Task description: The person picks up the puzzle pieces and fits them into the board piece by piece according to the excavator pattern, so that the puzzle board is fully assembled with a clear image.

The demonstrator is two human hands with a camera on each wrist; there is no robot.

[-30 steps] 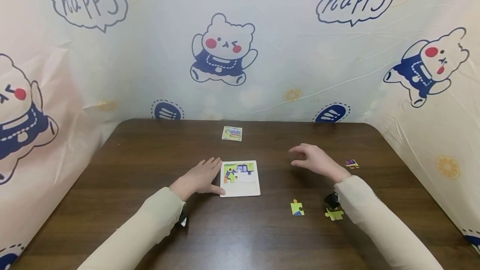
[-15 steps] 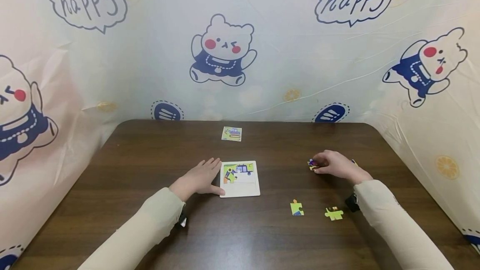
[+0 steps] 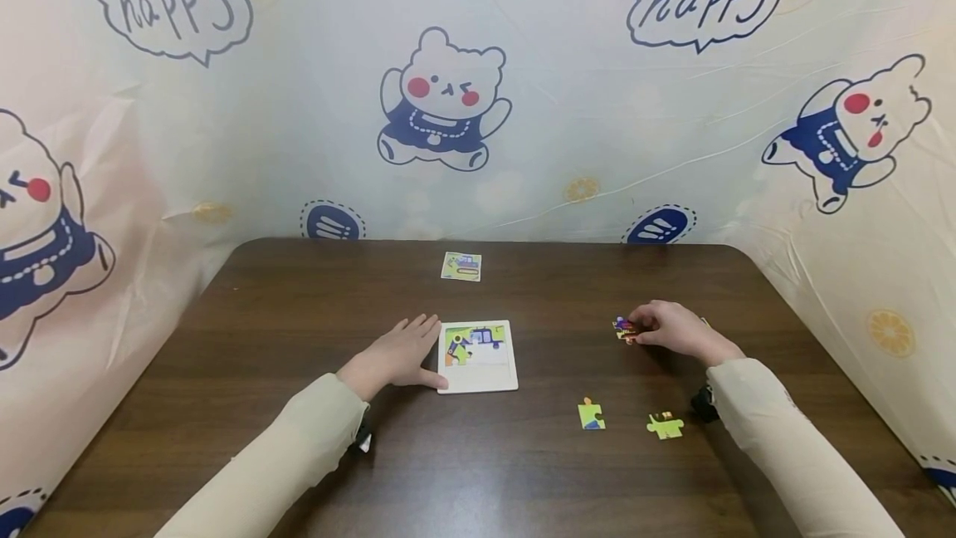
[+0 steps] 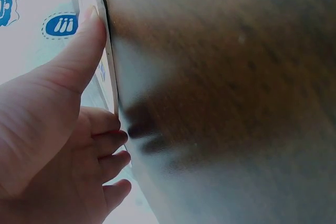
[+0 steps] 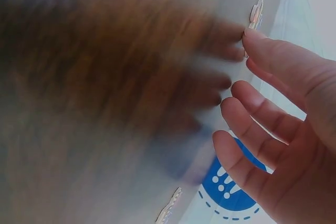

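Observation:
My left hand [image 3: 392, 355] rests at the left edge of a white puzzle board [image 3: 485, 380], fingers extended and thumb on its lower left corner. The board's upper part carries fitted pieces with a blue vehicle on green; its lower part is bare white. Over on the right, my right hand [image 3: 675, 329] pinches a purple and orange puzzle piece [image 3: 621, 326] between thumb and forefinger, at table level. In the right wrist view the thumb touches the edge of that piece [image 5: 256, 13], and the other fingers are loosely bent.
Two green puzzle pieces, one with a blue corner [image 3: 592, 414] and another [image 3: 665, 426], lie nearer me. Another piece [image 3: 704, 320] is mostly hidden behind my right hand. A small picture card [image 3: 461, 266] lies beyond the board. A printed cloth [image 3: 553, 123] hangs behind the table.
My right hand has moved right and slightly nearer; the purple and orange piece, hidden a second ago, now shows at its fingertips. My left hand and the board have stayed put.

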